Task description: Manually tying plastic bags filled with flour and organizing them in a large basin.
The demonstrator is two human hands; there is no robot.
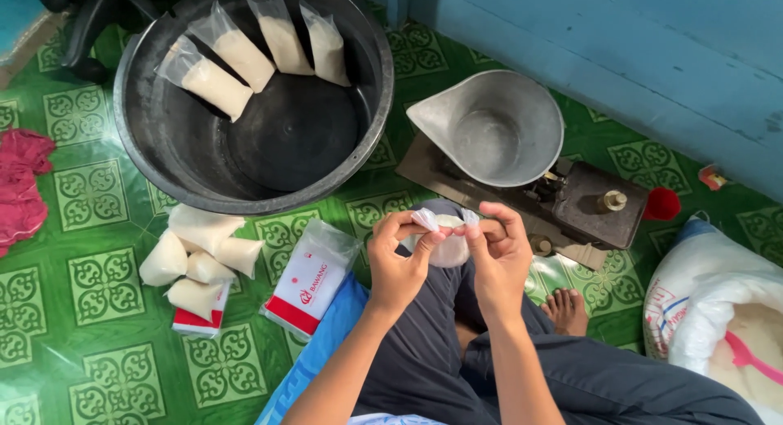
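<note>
Both hands on one small white-filled bag.
Your left hand point(397, 266) and right hand point(499, 254) clamp fingers on the bag point(447, 244) over your lap; black basin point(253, 99) at 10 o'clock, scale pan point(489, 127) at 12.

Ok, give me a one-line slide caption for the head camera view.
Left hand and right hand pinch a small white-filled bag above a green tiled floor, beside a black basin and a metal scale.

Both hands point(397, 260) point(497, 250) pinch a filled bag point(449, 247) (clear plastic).
</note>
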